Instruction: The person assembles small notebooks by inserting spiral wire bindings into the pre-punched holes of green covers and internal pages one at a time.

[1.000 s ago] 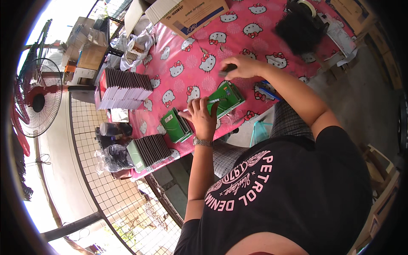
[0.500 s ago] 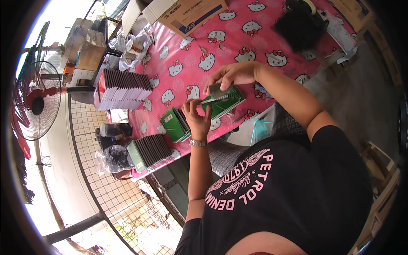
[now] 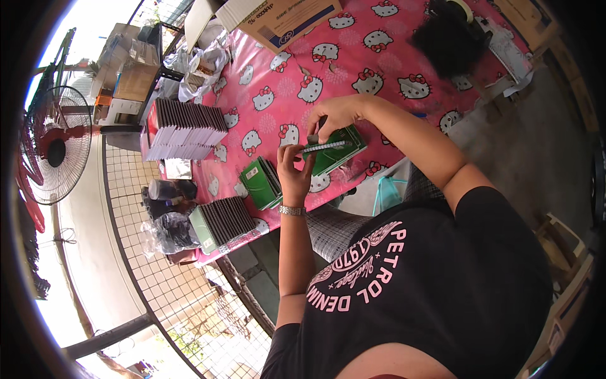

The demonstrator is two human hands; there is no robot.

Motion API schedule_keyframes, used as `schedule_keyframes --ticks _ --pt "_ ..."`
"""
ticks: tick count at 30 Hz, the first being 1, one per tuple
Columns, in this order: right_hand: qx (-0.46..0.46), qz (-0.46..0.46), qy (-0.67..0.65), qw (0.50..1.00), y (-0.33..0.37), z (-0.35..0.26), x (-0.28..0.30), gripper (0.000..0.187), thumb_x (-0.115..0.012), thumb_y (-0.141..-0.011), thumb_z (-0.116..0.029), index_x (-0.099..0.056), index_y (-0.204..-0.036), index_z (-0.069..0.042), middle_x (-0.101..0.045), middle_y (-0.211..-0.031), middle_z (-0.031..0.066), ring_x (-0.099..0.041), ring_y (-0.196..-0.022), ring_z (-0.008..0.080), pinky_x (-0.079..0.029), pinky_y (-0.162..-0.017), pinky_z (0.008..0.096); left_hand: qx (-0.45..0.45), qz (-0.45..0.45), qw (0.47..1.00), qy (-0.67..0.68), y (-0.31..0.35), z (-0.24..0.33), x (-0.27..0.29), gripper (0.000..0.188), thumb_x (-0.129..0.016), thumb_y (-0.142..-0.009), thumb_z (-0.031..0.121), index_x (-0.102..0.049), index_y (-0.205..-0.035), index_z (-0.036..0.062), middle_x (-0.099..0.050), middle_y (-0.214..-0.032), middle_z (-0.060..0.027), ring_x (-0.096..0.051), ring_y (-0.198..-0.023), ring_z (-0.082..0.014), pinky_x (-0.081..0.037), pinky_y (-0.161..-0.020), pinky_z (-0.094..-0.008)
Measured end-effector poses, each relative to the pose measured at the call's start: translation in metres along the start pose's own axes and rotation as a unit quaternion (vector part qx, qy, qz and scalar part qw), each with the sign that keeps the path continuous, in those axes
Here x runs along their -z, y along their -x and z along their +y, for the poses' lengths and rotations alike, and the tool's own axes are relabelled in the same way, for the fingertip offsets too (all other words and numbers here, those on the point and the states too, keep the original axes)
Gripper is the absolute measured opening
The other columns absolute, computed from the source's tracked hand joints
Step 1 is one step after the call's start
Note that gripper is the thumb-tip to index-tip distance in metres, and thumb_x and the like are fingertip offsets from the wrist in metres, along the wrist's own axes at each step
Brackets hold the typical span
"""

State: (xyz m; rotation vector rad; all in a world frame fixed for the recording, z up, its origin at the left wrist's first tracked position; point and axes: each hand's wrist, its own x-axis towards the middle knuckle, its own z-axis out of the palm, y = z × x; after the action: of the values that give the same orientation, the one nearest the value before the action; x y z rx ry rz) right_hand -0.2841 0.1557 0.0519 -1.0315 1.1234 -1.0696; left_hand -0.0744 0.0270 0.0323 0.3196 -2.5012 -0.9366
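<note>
A small spiral-bound notebook is tilted up over the pile, its coil edge facing me. My left hand grips its left end between thumb and fingers. Bent over its far side, my right hand has its fingers closed at the notebook; a small dark shape shows at the fingers, too unclear to name. Beneath lie green-covered notebooks. Just left of my left wrist rests a short stack of green notebooks.
A long row of dark-edged notebooks stands at the near left, and a taller stack behind it. Dark plastic bags lie at the table's left edge. A cardboard box is at the back, a black item at far right.
The right hand has turned and curled further over the notebook, whose cover has tipped so that mostly the coil edge shows. The left hand keeps its hold almost unmoved.
</note>
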Motion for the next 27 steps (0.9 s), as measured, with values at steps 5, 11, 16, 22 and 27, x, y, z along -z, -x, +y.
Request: schedule_keyframes --ticks 5,11,16,22,27 --pt "0.01 -0.013 0.036 0.999 0.001 -0.007 -0.005 0.049 -0.076 -0.077 -0.022 -0.066 -0.12 -0.001 -0.065 -0.123 0.0101 -0.061 -0.111 0.0182 -0.048 -0.094 0.0319 -0.018 -0.008 1.0 -0.003 -0.003 0.001 0.002 0.033 -0.08 -0.077 0.007 -0.06 -0.104 0.0031 -0.06 -0.099 -0.0106 -0.061 -0.086 -0.025 -0.051 -0.07 -0.0338" --pt "0.074 -0.048 -0.093 0.992 -0.003 0.0 -0.008 0.045 -0.078 -0.075 -0.02 -0.069 -0.116 -0.005 -0.066 -0.115 0.0068 -0.061 -0.104 0.015 -0.047 -0.091 0.0296 -0.003 -0.009 1.0 0.023 -0.003 -0.006 0.002 0.035 -0.081 -0.077 0.009 -0.059 -0.104 0.0028 -0.06 -0.096 -0.0101 -0.061 -0.082 -0.0226 -0.051 -0.068 -0.0326" --pt "0.065 -0.023 -0.081 0.994 -0.01 0.004 -0.01 0.04 -0.079 -0.076 -0.022 -0.07 -0.11 -0.003 -0.067 -0.107 0.0054 -0.061 -0.102 0.0154 -0.047 -0.089 0.0302 0.049 -0.008 0.997 0.066 -0.001 -0.013 -0.001 0.035 -0.081 -0.078 0.009 -0.059 -0.103 0.0018 -0.062 -0.093 -0.0097 -0.062 -0.076 -0.0216 -0.051 -0.069 -0.0318" --pt "-0.049 0.324 0.509 0.796 0.023 0.021 0.026 0.048 -0.084 -0.07 -0.03 -0.071 -0.115 -0.016 -0.063 -0.125 0.0092 -0.056 -0.121 0.0302 -0.045 -0.101 0.0448 0.098 0.014 0.991 0.094 0.002 -0.005 0.002 0.027 -0.077 -0.085 0.008 -0.061 -0.105 -0.0009 -0.067 -0.089 -0.0076 -0.065 -0.079 -0.0136 -0.053 -0.073 -0.0275" --pt "0.036 0.524 0.513 0.679 0.088 0.095 0.02 0.096 -0.08 -0.076 -0.043 -0.031 -0.153 -0.012 -0.037 -0.15 0.0203 -0.038 -0.137 0.0405 -0.037 -0.109 0.0538 0.138 0.063 0.947 0.283 0.014 -0.025 -0.002 0.019 -0.069 -0.092 0.005 -0.063 -0.109 -0.0024 -0.069 -0.094 -0.0048 -0.066 -0.082 -0.0102 -0.052 -0.073 -0.0251"
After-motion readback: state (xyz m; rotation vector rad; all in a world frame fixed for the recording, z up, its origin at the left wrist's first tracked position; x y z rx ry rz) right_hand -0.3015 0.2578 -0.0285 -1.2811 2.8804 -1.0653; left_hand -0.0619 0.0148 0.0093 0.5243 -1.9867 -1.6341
